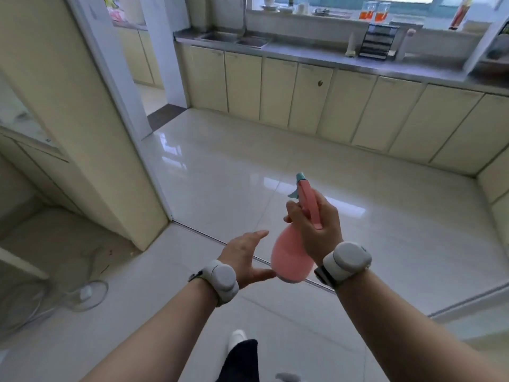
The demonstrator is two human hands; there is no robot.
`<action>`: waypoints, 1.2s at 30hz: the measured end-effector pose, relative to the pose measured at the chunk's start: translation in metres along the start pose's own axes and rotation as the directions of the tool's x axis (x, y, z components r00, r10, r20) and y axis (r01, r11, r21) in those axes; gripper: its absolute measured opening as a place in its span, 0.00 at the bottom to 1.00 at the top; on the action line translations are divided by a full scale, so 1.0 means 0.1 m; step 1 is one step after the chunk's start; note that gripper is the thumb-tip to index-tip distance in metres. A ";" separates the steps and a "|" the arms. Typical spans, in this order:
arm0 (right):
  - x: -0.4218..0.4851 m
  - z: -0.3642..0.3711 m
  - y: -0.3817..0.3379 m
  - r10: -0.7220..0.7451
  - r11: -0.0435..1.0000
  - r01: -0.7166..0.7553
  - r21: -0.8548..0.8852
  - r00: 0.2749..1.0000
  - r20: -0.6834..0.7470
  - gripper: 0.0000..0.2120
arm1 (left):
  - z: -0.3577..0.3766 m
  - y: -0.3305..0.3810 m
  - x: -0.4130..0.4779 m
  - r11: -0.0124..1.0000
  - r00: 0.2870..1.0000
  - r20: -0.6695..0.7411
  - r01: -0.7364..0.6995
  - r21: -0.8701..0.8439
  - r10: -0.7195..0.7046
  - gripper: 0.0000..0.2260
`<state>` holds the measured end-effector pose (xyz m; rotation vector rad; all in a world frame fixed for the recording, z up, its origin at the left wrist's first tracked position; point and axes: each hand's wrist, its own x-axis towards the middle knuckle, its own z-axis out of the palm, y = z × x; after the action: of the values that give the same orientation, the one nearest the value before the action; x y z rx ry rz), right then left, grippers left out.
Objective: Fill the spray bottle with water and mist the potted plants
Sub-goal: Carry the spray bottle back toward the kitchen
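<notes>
Forearms fill the lower frame, each with a pale wrist unit, and between them a dark trouser leg and a pale shoe [237, 337] show at the bottom edge.

Right hand [316, 227], centre frame: fingers wrapped around the neck of the pink bottle [290, 257], just below the spray head [308, 201]. The teal nozzle points toward the upper frame. The bottle body hangs tilted below the hand, base toward the camera.

Left hand [245, 255], just left of the bottle: spread, palm turned toward the bottle body. The thumb tip lies at the base; actual contact cannot be confirmed.

Whether the bottle contains water cannot be determined; the body is opaque.

Sink [234, 40] and faucet [244, 15]: upper frame, left of centre, set in the grey counter [316, 55], well apart from the hands across the tiled floor [275, 150]. No potted plants are visible.

Judged step: carry the bottle to the sink and prepare to fill it.

Procedure:
1. Seat the left palm around the bottle body to stop it from swinging.
2. Keep the right hand on the neck collar, not on the trigger, to avoid accidental discharge.
3. Hold the body fixed with the left hand and unscrew the head with the right.
4. Remove the head only at the sink; the dip tube may drip.
5. Approach the faucet side of the counter, clear of the items at the upper right.

Caution: the floor is glossy; any spill could make it slippery.
</notes>
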<state>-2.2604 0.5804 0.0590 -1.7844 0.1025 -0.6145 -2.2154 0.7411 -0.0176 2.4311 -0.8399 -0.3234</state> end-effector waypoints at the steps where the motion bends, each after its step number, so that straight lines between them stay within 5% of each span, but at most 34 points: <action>1: 0.33 0.12 0.09 0.006 1.000 -0.006 0.014 1.000 0.013 0.05 | -0.10 -0.13 0.30 1.000 1.000 0.027 0.002 -0.013 -0.001 0.41; 10: 2.15 0.55 0.46 0.061 0.989 -0.043 0.138 0.990 -0.124 0.07 | -0.66 -0.49 2.02 0.938 0.998 -0.036 0.035 -0.344 -0.051 0.43; 16: 3.33 0.57 1.15 0.125 0.986 -0.129 0.110 0.991 0.046 0.26 | -0.70 -0.81 3.37 0.917 0.989 -0.077 0.090 -0.388 -0.129 0.39; 22: 4.80 0.48 1.87 0.285 0.956 -0.292 0.016 0.941 0.181 0.12 | -0.97 -0.97 5.11 0.902 0.973 -0.126 0.124 -0.413 -0.192 0.38; 26: 5.62 0.56 2.07 0.323 0.946 -0.307 -0.101 0.905 0.277 0.14 | -1.17 -1.11 5.80 0.890 0.958 -0.143 0.167 -0.425 -0.248 0.38; 31: 6.66 0.88 2.44 0.368 0.922 -0.290 -0.255 0.862 0.348 0.30 | -1.44 -1.50 6.69 0.889 0.943 -0.170 0.194 -0.415 -0.285 0.38; 36: 7.85 1.27 2.88 0.357 0.932 -0.310 -0.188 0.876 0.326 0.29 | -1.77 -2.00 7.81 0.862 0.933 -0.204 0.169 -0.477 -0.296 0.37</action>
<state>-1.4603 0.3065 0.0482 -1.9190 0.2019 -0.0304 -1.4410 0.4552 -0.0216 2.0672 -0.2985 -0.2355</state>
